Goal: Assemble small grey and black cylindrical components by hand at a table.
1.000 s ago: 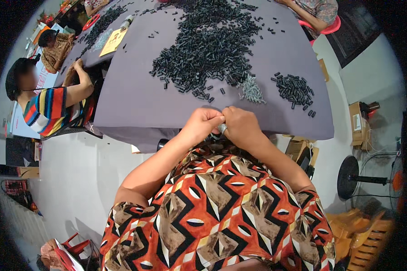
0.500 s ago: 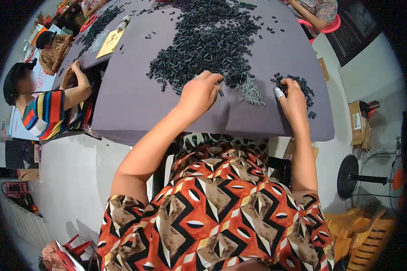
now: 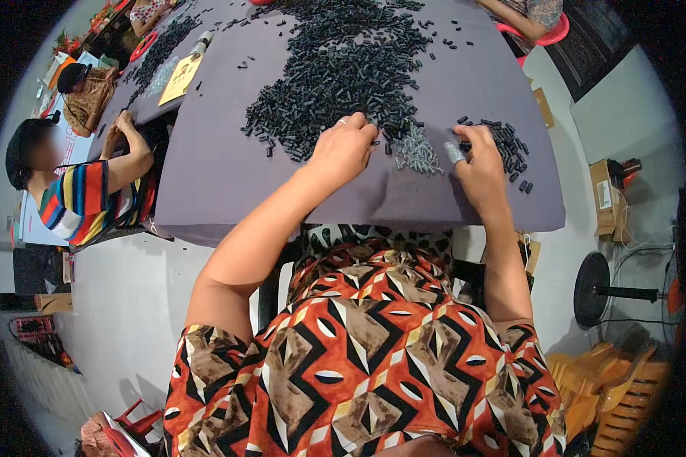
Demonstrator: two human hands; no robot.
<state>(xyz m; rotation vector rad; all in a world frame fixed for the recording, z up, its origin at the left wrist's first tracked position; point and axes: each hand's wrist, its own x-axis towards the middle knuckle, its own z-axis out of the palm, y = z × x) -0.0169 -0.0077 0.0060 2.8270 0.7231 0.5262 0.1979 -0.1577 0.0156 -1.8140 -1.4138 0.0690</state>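
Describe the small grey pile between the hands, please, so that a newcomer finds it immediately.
On the purple-grey table, find the near right edge of the big black heap. Between the left hand and right hand lies the small grey pile, much paler than the heap beside it.

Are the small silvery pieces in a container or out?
Out: the silvery pieces lie heaped directly on the grey cloth.

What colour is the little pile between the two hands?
The little pile is silvery grey; the head view shows it best.
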